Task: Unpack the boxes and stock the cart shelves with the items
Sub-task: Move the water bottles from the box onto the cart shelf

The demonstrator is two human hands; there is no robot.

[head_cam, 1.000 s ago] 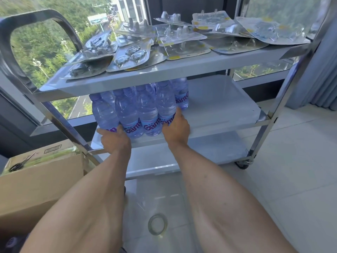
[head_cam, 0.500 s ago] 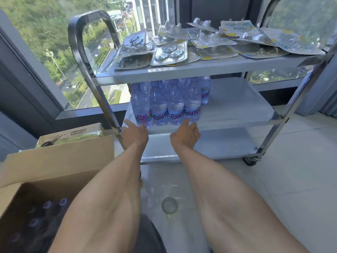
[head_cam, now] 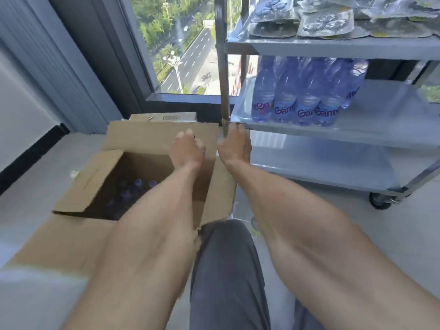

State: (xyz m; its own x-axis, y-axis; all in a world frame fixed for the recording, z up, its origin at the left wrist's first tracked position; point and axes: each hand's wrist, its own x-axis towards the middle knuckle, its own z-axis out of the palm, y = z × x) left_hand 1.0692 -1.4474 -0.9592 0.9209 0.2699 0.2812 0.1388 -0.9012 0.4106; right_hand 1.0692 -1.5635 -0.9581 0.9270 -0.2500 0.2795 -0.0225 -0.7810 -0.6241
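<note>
Your left hand [head_cam: 188, 148] hung over the open cardboard box [head_cam: 133, 163], fingers loosely curled, holding nothing; your right hand [head_cam: 235, 146], empty and relaxed, was beside the cart's [head_cam: 333, 47] post. The remaining bottles [head_cam: 133, 189] stood upright below and left, nearer the left hand, judged likeliest to reach first

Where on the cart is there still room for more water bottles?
The middle shelf is bare to the right of the water bottles, out to the far post. The bottom shelf shows nothing on it. The top shelf is crowded with blister packs.
</note>
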